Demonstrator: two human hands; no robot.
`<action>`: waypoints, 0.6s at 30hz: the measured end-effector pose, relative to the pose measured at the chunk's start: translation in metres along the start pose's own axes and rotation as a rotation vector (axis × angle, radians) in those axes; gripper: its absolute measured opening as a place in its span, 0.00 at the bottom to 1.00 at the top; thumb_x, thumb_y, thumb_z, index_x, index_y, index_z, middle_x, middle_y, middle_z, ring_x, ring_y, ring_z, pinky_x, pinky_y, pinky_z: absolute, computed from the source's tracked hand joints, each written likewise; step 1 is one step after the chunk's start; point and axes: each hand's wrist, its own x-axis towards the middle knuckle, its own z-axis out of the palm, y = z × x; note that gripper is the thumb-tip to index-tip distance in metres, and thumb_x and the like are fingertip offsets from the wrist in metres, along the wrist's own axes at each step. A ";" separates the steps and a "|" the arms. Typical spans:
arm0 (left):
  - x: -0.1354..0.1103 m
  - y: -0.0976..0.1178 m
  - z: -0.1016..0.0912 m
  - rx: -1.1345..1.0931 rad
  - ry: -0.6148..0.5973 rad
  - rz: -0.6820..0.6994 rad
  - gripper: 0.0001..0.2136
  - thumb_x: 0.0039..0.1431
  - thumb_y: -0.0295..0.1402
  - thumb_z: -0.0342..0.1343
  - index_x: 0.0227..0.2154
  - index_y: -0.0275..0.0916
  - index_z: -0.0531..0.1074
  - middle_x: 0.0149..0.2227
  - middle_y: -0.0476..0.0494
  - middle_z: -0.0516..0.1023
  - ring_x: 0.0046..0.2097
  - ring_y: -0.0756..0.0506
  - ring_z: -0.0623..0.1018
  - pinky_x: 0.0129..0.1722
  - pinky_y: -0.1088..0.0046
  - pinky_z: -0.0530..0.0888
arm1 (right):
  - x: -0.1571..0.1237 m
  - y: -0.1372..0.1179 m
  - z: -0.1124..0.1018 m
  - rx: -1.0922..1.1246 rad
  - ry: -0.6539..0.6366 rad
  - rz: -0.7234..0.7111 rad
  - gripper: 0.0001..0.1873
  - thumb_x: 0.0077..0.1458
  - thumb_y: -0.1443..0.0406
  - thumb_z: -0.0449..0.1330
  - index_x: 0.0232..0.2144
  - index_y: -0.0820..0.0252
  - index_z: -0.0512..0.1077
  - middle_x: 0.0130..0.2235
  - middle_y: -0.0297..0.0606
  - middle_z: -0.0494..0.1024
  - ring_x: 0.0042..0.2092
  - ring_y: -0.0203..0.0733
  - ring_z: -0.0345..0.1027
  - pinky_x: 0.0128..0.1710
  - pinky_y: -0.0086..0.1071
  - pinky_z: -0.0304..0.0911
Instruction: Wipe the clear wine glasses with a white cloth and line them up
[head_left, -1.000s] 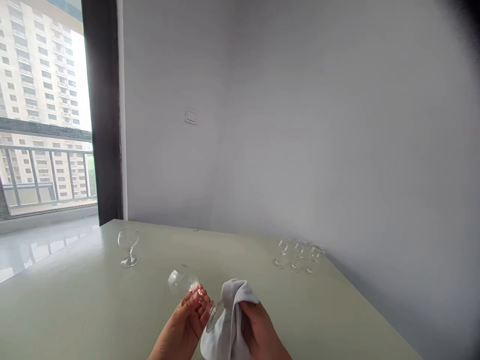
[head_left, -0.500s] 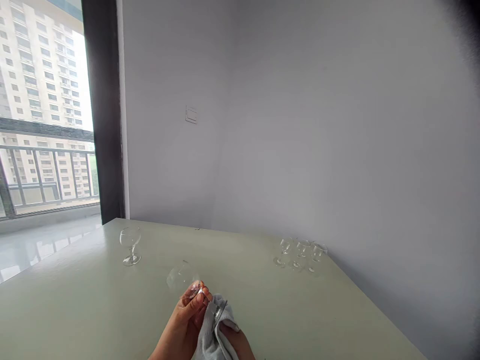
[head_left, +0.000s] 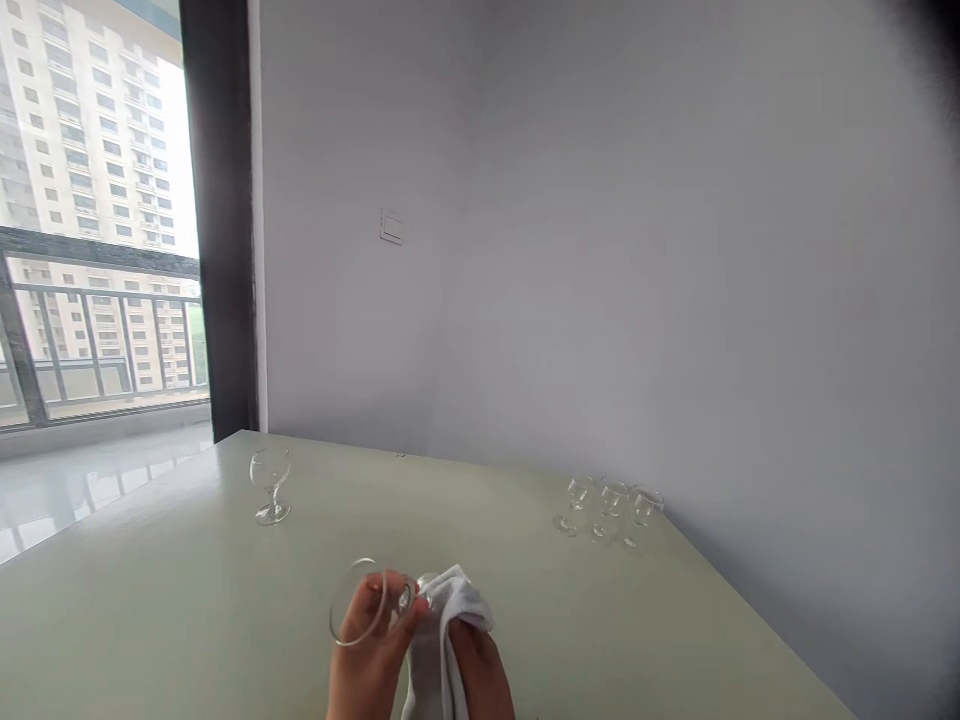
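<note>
My left hand point(head_left: 367, 665) grips a clear stemmed glass point(head_left: 362, 603), tipped on its side with the rim facing left and towards me. A white cloth point(head_left: 448, 625) is bunched in my right hand point(head_left: 480, 670) and pressed against the glass's stem and foot, which it covers. Both hands sit low at the bottom centre, above the pale green table point(head_left: 187, 620).
One stemmed glass point(head_left: 271, 484) stands upright at the table's far left. Three small stemmed glasses point(head_left: 611, 508) stand in a row at the far right near the grey wall. A window with a balcony railing is at the left.
The held glass has turned so that its rim faces me more. The cloth dropped low half a second ago and is back up against the stem. The view has shifted slightly right.
</note>
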 end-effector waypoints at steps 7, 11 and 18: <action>-0.013 -0.001 0.008 -0.041 -0.014 -0.062 0.13 0.39 0.40 0.66 0.25 0.42 0.70 0.26 0.52 0.72 0.30 0.48 0.70 0.30 0.79 0.67 | -0.006 0.013 0.022 0.000 0.056 -0.101 0.24 0.38 0.54 0.64 0.35 0.64 0.75 0.35 0.44 0.80 0.39 0.53 0.72 0.39 0.38 0.67; 0.012 -0.003 -0.005 -0.137 0.017 -0.113 0.12 0.40 0.37 0.67 0.26 0.41 0.70 0.28 0.51 0.75 0.36 0.49 0.73 0.37 0.81 0.69 | -0.006 0.041 0.018 -0.227 0.062 -0.198 0.23 0.33 0.64 0.63 0.38 0.63 0.75 0.37 0.45 0.79 0.41 0.56 0.72 0.40 0.39 0.67; 0.046 -0.023 -0.020 -0.717 -0.037 -0.518 0.04 0.52 0.21 0.55 0.28 0.36 0.70 0.29 0.48 0.73 0.31 0.52 0.75 0.32 0.78 0.76 | 0.010 0.044 -0.002 -0.289 0.327 -0.266 0.22 0.39 0.62 0.62 0.40 0.60 0.71 0.44 0.45 0.77 0.50 0.52 0.67 0.52 0.38 0.60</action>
